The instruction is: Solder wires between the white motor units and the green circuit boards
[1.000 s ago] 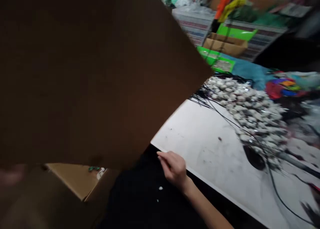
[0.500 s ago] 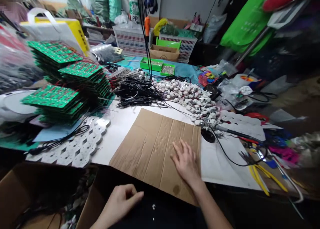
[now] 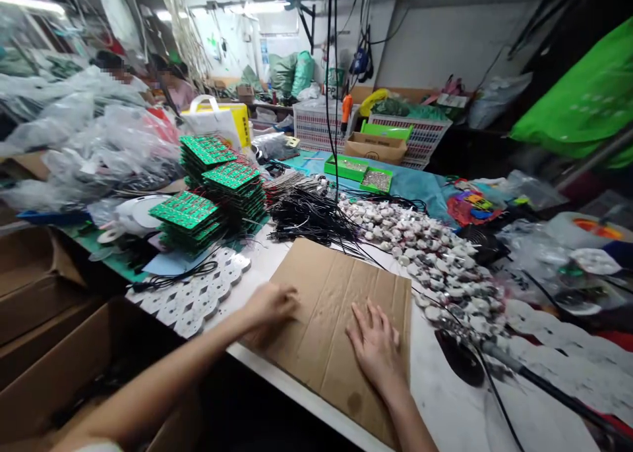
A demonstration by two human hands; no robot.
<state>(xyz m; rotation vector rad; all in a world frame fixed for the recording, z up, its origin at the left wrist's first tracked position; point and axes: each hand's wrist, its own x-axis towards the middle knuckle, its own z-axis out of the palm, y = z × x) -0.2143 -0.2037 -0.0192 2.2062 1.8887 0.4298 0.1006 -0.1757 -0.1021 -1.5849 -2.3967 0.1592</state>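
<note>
A flat piece of brown cardboard (image 3: 326, 307) lies on the white-covered table, its creases running lengthwise. My right hand (image 3: 376, 346) rests on its right side, fingers spread and palm down. Over the cardboard's left part is my left hand (image 3: 271, 307), slightly blurred, with its fingers curled in and no object visible in them. Beyond the cardboard's far edge lies a bundle of black cables (image 3: 311, 218). A heap of small white parts with wires (image 3: 425, 254) spreads along the right. On the left lies a sheet of white scalloped panels (image 3: 198, 300).
Stacks of green circuit boards (image 3: 232, 175) stand at the back left. Green trays (image 3: 346, 167) of small metal pieces sit farther back. An open cardboard box (image 3: 93, 353) is below the table at left. A black-handled tool with a cable (image 3: 539, 379) lies at right.
My left hand has moved up from below the table edge to over the cardboard. The cardboard sits more squarely on the table. My right hand stays flat on it; the view has tilted up and left.
</note>
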